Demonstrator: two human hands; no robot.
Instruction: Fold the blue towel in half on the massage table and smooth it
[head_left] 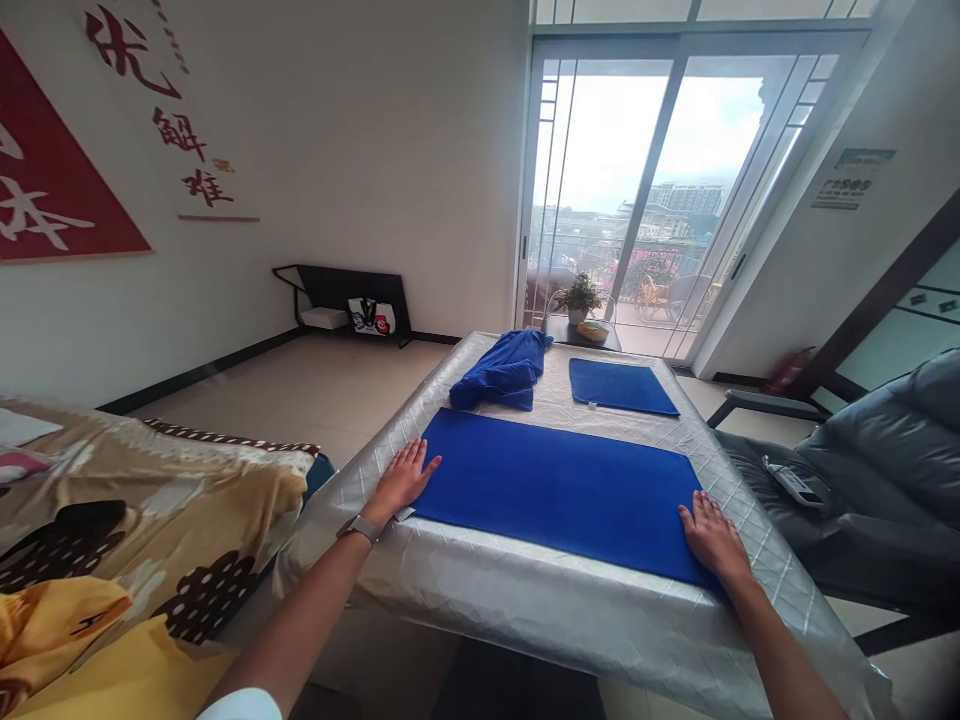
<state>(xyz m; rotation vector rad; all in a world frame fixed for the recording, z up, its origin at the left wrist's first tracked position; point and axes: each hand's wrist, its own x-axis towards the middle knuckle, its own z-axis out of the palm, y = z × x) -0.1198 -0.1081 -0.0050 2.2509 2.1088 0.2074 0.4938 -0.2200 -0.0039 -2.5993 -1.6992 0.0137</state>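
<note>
A blue towel lies spread out flat as a long rectangle across the near part of the covered table. My left hand rests flat at its left edge, fingers stretched out. At the opposite end, my right hand lies on the right edge with its fingers extended. Neither hand grips anything. A small white tag shows by my left wrist. Beyond the towel, a crumpled blue cloth sits at the far left, and a smaller folded blue towel lies flat at the far right.
To the left is a bed with a patterned blanket and a yellow cloth. A dark leather armchair holding a remote-like device stands close on the right. Behind the table are a potted plant and sliding glass doors.
</note>
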